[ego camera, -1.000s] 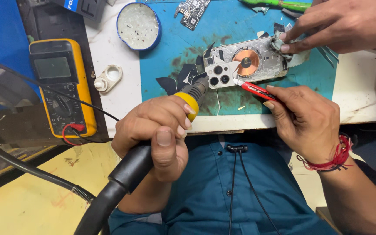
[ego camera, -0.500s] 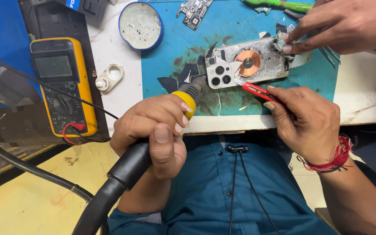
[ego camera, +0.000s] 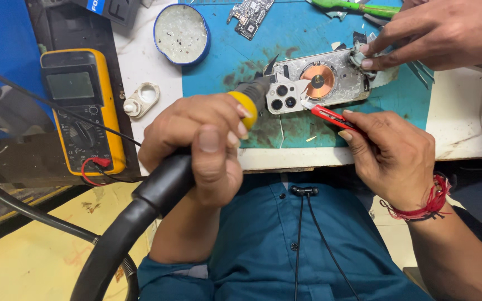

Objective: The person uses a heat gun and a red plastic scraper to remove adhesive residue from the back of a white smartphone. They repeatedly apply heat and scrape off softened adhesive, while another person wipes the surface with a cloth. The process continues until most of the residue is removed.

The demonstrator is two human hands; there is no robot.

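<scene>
Left hand point(ego camera: 196, 139) fingers point(ego camera: 227, 120) clenched around a thick black hot-air handpiece with a yellow collar point(ego camera: 246, 100), its dark nozzle tip pointing at the camera corner of an opened silver phone back housing with a copper charging coil point(ego camera: 322, 83); the black hose point(ego camera: 135, 223) of the handpiece runs down past the left forearm toward the bottom edge. Right hand point(ego camera: 391, 156) fingers point(ego camera: 352, 131) pinched on a slim red-handled pry tool point(ego camera: 330, 116), tip touching the lower edge of the housing just beside the camera cutouts; a red thread bracelet point(ego camera: 425, 203) sits on that wrist. The housing lies flat on a stained teal work mat point(ego camera: 308, 39) on the white worktop point(ego camera: 152, 61), near the worktop's front edge, between the two hands. Another person's hand point(ego camera: 442, 33) comes in from the top right, fingertips pressing on the housing's far right end. Above the housing on the mat: a small green circuit board point(ego camera: 250, 14) and a green-handled tool point(ego camera: 358, 8). Left of the mat: a round blue tin with whitish paste point(ego camera: 181, 30), a small white plastic part with round holes point(ego camera: 142, 99), then a yellow-cased digital multimeter point(ego camera: 82, 108) with a red lead plugged in, lying on a dark surface. Blue shirt point(ego camera: 285, 245) with black earphone cords below the worktop edge.
</scene>
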